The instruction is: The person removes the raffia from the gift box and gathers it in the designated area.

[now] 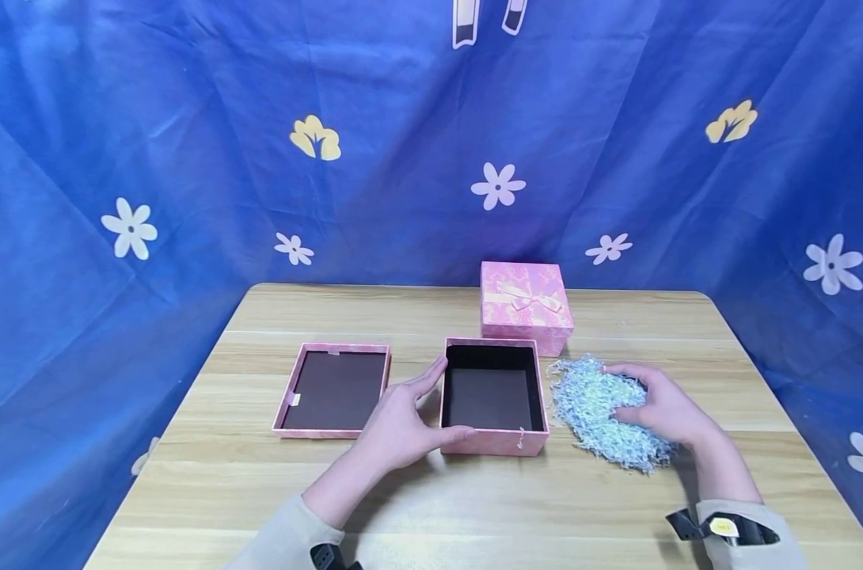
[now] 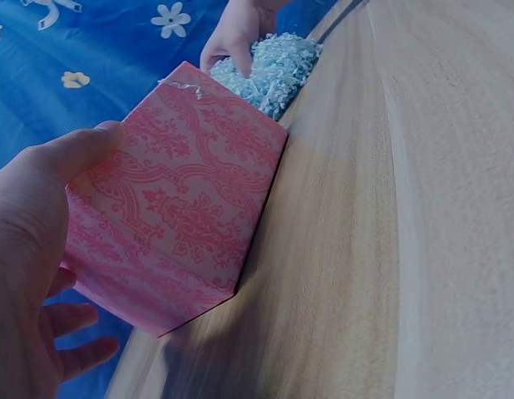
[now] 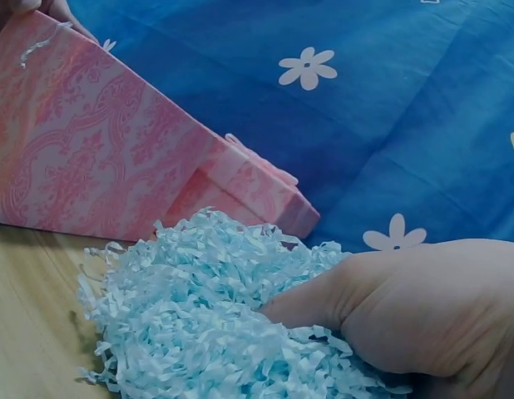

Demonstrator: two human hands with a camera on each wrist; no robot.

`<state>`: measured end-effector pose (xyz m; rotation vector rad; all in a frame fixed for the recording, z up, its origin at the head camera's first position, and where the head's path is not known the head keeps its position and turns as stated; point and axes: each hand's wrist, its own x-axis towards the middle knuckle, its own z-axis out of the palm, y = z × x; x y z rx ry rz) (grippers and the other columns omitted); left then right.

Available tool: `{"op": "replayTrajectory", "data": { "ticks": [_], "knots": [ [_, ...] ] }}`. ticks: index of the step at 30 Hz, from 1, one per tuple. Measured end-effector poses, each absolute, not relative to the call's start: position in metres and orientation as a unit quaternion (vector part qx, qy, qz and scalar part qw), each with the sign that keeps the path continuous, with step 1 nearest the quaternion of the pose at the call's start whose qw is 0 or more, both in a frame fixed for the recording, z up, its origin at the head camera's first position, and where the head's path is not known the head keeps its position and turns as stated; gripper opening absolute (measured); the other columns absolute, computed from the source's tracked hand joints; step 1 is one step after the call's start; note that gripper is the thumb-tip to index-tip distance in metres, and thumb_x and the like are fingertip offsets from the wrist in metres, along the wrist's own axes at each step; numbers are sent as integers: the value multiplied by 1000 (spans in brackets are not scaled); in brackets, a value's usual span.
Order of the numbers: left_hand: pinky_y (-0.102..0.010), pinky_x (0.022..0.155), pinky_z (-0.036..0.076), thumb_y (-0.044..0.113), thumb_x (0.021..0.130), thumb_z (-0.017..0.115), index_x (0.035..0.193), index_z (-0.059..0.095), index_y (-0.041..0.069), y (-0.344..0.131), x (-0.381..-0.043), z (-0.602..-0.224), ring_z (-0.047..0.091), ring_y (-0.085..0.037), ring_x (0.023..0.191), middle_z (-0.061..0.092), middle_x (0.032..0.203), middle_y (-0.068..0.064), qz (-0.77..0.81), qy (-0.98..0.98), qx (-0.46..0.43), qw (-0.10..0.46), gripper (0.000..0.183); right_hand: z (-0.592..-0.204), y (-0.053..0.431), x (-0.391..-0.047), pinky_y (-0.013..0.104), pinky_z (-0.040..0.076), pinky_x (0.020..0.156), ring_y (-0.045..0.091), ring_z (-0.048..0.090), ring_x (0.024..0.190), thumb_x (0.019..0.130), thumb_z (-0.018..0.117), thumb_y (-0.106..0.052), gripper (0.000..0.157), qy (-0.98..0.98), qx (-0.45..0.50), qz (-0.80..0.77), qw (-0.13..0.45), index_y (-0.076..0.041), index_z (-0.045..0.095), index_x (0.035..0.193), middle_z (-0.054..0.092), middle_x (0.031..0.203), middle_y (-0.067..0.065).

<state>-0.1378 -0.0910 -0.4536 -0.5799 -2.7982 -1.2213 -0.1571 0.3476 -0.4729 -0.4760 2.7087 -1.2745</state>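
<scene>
An uncovered pink box [image 1: 494,443] with a black inside stands in the middle of the table. My left hand [image 1: 399,423] touches it, thumb on the near rim and straight fingers along the left wall; in the left wrist view the lower fingers hang apart from the box [image 2: 182,183]. Right of the box lies a heap of light-blue shredded paper [image 1: 588,404]. My right hand [image 1: 677,408] grips into the heap, thumb and fingers sunk in the strands. The right wrist view shows the thumb buried in the shredded paper [image 3: 215,307]; the other fingertips are hidden.
A pink lid [image 1: 282,423] lies with its dark inside up, left of my left hand. Behind the uncovered box stands a covered pink box [image 1: 524,289] with a ribbon bow. A blue flowered curtain [image 1: 403,198] hangs around the wooden table [image 1: 210,475].
</scene>
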Motion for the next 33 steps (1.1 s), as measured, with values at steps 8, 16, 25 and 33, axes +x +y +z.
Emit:
{"op": "replayTrajectory", "data": {
  "ticks": [8,16,25,33],
  "knots": [
    [-40,116,41,72,71,88,163,43,18,-91,-138,-453,48,-19,142,43,160,11,-398,-898,-186,11,116,-461,346,-154,74,34,111,52,44,140,84,90,-12,69,890,-155,-423,69,-2,60,145,57,148,25],
    [-41,114,44,74,71,87,164,42,21,-92,-139,-455,51,-19,140,44,158,9,-378,-907,-183,18,115,-446,345,-151,66,36,112,46,47,140,83,94,-24,74,895,-178,-404,60,-3,61,145,59,147,21],
    [-42,115,44,75,71,86,164,43,21,-92,-138,-454,52,-21,140,46,158,7,-374,-910,-179,16,116,-431,345,-149,66,46,103,45,52,133,82,94,-28,75,903,-203,-375,45,-3,61,145,61,146,19],
    [-44,113,46,79,71,84,164,43,22,-92,-137,-453,54,-22,138,49,157,0,-365,-913,-180,22,116,-423,347,-147,58,51,98,40,57,128,83,94,-26,75,905,-209,-369,41,-4,60,146,62,145,15]
  ]
}}
